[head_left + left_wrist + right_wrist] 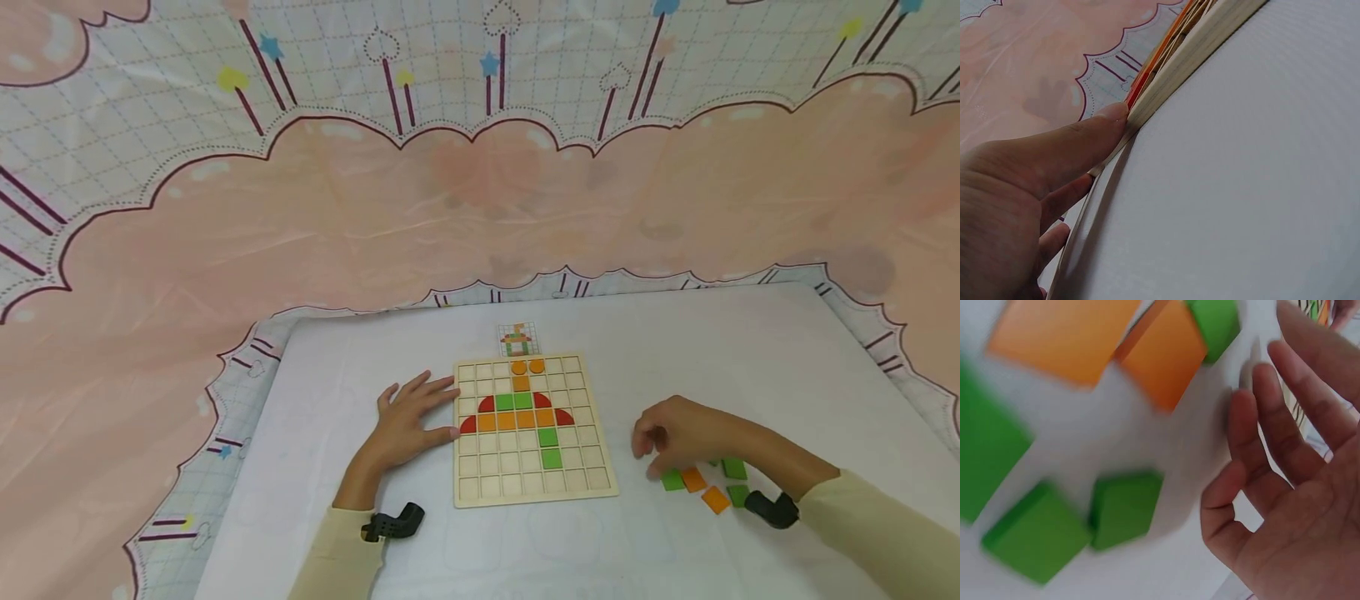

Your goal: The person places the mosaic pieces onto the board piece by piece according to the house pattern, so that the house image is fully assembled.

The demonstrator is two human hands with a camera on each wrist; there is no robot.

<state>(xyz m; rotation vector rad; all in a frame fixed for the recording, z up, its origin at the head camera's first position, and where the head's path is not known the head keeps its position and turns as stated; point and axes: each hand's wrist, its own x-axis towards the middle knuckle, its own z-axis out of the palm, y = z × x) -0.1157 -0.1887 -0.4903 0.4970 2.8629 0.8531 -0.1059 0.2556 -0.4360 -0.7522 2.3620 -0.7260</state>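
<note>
Left hand (407, 423) loose against board (489, 464); right hand (684, 431), grip relaxed, empty, beside tiles (694, 479). Likely tile-picking; next needs pinch.

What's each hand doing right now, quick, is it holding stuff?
Left hand: open, touching the board.
Right hand: open, loosely curled near the tiles, nothing visibly held.

no legible text, numbers or brands; none on the grid board (487, 486), the card (518, 340) beyond it, the loose tiles (693, 479) right of it
</note>
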